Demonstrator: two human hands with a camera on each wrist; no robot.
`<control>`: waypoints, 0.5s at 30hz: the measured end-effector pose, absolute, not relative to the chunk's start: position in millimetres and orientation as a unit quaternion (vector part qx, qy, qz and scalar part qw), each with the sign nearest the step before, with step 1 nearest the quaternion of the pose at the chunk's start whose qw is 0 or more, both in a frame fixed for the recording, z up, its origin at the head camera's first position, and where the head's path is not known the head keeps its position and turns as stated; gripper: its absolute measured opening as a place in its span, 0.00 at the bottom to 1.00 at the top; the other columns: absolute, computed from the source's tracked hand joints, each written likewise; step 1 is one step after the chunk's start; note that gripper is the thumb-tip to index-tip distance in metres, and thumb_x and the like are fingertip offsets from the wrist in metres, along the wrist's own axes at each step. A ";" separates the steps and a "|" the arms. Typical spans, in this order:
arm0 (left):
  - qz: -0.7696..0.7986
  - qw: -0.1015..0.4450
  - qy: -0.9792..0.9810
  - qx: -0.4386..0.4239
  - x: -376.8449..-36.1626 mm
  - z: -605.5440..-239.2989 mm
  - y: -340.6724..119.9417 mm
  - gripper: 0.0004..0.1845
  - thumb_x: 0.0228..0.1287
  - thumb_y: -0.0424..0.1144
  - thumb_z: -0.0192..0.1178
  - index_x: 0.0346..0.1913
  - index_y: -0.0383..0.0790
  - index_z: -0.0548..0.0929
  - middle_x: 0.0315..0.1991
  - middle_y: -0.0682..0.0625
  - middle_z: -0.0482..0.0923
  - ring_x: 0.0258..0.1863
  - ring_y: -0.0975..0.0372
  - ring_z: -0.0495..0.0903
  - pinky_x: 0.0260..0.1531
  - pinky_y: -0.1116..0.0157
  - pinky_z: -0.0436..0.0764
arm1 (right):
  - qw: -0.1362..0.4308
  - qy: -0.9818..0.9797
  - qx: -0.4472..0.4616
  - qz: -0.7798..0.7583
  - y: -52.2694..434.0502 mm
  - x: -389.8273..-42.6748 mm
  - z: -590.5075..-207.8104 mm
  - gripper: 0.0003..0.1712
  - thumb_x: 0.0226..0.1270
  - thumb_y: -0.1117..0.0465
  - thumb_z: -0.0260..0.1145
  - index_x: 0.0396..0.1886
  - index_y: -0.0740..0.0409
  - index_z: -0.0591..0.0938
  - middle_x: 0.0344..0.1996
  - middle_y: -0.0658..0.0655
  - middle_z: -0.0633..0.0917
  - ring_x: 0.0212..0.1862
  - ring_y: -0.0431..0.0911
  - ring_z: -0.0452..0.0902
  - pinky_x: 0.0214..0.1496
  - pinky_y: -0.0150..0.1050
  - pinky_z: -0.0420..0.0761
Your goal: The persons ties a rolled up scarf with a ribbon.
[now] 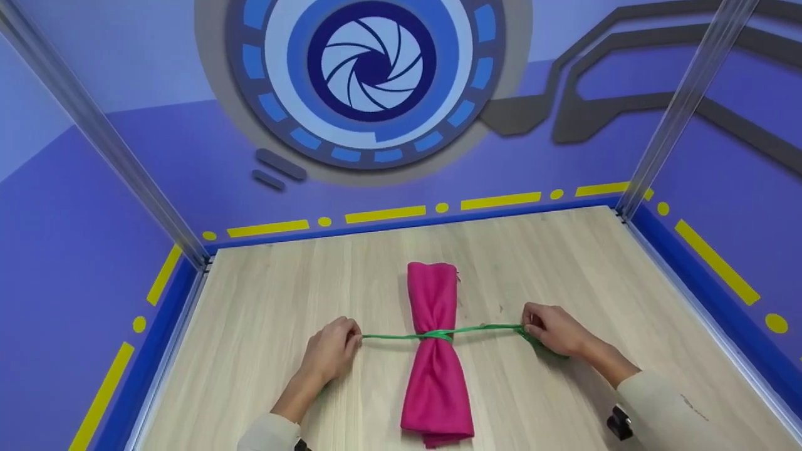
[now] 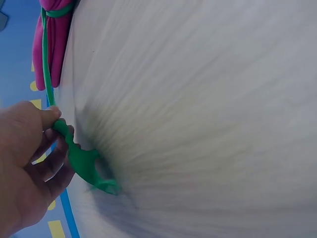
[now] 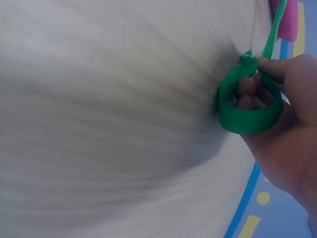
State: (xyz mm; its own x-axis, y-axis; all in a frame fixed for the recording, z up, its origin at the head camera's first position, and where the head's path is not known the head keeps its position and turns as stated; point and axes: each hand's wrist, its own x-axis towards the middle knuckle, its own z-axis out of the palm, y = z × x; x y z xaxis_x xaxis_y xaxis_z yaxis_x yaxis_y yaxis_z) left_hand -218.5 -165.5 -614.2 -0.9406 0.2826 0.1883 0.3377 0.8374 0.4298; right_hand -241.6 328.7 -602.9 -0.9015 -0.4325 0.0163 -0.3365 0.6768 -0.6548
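Note:
A folded magenta cloth (image 1: 437, 388) lies lengthwise on the table, cinched at its middle by a green ribbon (image 1: 391, 337). The ribbon runs out to both sides, nearly straight between the hands. My left hand (image 1: 330, 351) pinches one end between thumb and fingers, left of the cloth. In the left wrist view the ribbon's loose tail (image 2: 85, 163) hangs below the fingers. To the right of the cloth, my right hand (image 1: 554, 329) pinches the other side. A curled loop of ribbon (image 3: 250, 120) hangs from that hand in the right wrist view.
The light wood table (image 1: 301, 282) is bounded by blue-purple printed panels (image 1: 351, 188) at the back and sides. Metal posts (image 1: 680, 100) stand at the back corners. A small black clip (image 1: 620, 421) sits by the right sleeve.

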 end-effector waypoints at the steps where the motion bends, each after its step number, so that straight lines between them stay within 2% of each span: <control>1: -0.233 0.064 -0.956 -0.167 -219.3 -612.5 -164.7 0.04 0.76 0.38 0.66 0.39 0.47 0.84 0.34 0.59 0.75 0.31 0.67 0.74 0.31 0.64 0.77 | 0.068 0.913 -0.205 -0.347 328.3 -242.0 -601.6 0.03 0.77 0.69 0.66 0.41 0.59 0.80 0.28 0.48 0.78 0.32 0.41 0.71 0.33 0.35 0.71; 8: -0.241 0.091 -0.946 -0.197 -222.0 -605.7 -157.3 0.04 0.75 0.35 0.66 0.38 0.44 0.85 0.34 0.57 0.76 0.30 0.68 0.75 0.30 0.67 0.79 | 0.043 0.907 -0.185 -0.375 328.5 -244.3 -588.6 0.02 0.77 0.67 0.64 0.42 0.62 0.79 0.32 0.51 0.79 0.34 0.44 0.73 0.35 0.36 0.72; 15: -0.260 0.076 -0.939 -0.210 -221.8 -603.0 -141.7 0.04 0.75 0.35 0.66 0.38 0.44 0.85 0.34 0.58 0.76 0.31 0.69 0.75 0.31 0.68 0.79 | 0.024 0.916 -0.206 -0.344 329.2 -246.7 -574.0 0.05 0.74 0.66 0.70 0.37 0.53 0.82 0.30 0.48 0.79 0.34 0.43 0.71 0.36 0.38 0.71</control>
State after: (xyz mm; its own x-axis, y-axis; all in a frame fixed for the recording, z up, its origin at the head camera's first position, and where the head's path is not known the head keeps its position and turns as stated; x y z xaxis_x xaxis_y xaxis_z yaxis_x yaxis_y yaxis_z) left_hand -221.8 -141.7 -603.0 -0.9006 0.3542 0.2518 0.4333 0.7765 0.4575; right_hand -246.7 329.2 -574.0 -0.9141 -0.3939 0.0968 -0.3603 0.6789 -0.6398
